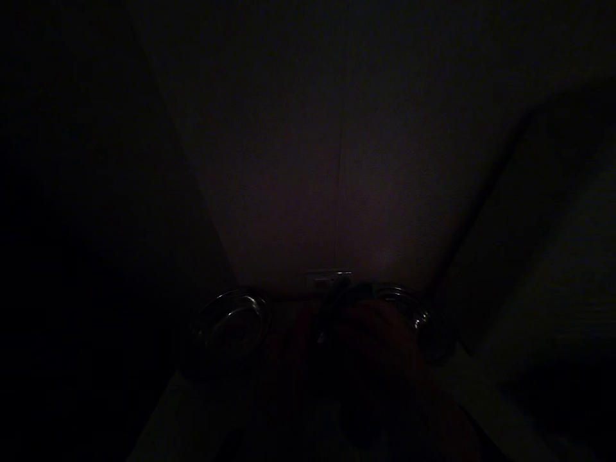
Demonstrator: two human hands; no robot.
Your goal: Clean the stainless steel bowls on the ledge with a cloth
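Head view is very dark, so many details cannot be told. At left stands a shiny round dish (pixel 231 327), smooth like metal, with bright curved lines on its rim; what lies inside is too dark to tell. Next comes the left hand (pixel 287 350), only a dim reddish shape; I cannot tell if its fingers are apart or closed. In the middle, between the two hands, is a dark object (pixel 322 324) with a curved upper edge and a small glint; its direction and long axis are not clear. Behind it, low on the dull wall (pixel 283 192), is a pale rectangular plate (pixel 317 278). The right hand (pixel 380 333) is just beside the object, its grip unclear. Partly behind this hand is a second shiny round dish (pixel 426 321), contents also unclear.
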